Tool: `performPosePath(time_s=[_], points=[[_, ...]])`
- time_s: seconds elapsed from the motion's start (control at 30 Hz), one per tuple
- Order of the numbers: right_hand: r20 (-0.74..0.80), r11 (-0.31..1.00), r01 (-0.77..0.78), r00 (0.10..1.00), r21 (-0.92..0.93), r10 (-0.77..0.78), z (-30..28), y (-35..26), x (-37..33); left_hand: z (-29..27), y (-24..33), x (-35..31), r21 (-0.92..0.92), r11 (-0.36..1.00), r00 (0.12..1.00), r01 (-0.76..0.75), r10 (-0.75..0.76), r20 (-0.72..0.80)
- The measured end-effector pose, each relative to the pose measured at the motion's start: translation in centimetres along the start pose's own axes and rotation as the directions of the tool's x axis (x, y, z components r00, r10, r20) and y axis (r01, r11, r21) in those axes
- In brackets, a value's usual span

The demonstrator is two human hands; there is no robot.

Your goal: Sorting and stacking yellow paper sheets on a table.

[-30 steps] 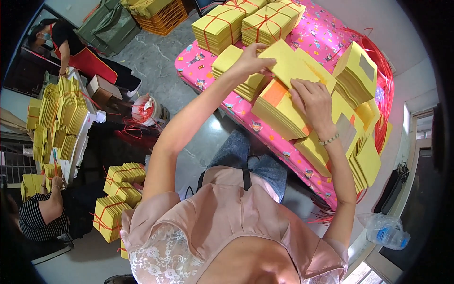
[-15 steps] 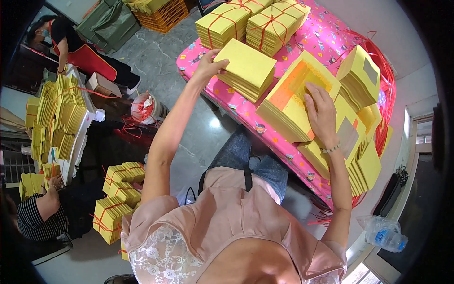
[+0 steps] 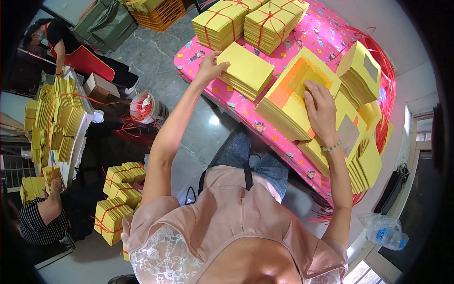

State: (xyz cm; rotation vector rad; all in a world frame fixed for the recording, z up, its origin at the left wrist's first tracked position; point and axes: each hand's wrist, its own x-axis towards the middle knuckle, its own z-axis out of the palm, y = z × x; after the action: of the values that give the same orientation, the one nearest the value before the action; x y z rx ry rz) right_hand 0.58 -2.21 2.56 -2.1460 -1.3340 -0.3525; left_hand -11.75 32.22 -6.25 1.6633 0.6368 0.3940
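Note:
My left hand [image 3: 211, 67] grips the near left corner of a loose stack of yellow paper [image 3: 247, 66], its thumb on top and its fingers along the side. Beside it is another paper stack whose top sheet carries an orange printed patch [image 3: 283, 89]. My right hand [image 3: 322, 108] lies on that patch, fingers stretched out and slightly bent, touching the paper. More yellow paper stacks [image 3: 362, 71], some with a grey square, lean against each other to the right of this hand. All of these rest on a pink patterned table cover [image 3: 295, 150].
Stacks tied with red string [image 3: 269, 26] stand at the table's far side. Loose red strings [image 3: 388, 80] hang along the right edge. Tied bundles [image 3: 116, 203] and a bucket [image 3: 147, 108] stand to my left. Two people work at another table [image 3: 78, 132] of yellow paper.
The top of the loose paper stack and my left hand on it sit slightly lower. My right hand stays on the orange patch.

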Motion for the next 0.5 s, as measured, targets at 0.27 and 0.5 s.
performPosePath(time_s=[0.27, 0.5], points=[[0.014, 0.999, -0.024, 1.000, 0.028, 0.024, -0.6, -0.1, -0.2, 0.3, -0.1, 0.6, 0.269, 0.958, 0.995, -0.099, 0.099, 0.013], [0.055, 0.985, -0.105, 0.994, 0.134, 0.099, -3.6, -0.5, -1.5, -1.1, -1.4, 1.5, 0.073, 0.997, 0.994, 0.012, -0.020, 0.106]])
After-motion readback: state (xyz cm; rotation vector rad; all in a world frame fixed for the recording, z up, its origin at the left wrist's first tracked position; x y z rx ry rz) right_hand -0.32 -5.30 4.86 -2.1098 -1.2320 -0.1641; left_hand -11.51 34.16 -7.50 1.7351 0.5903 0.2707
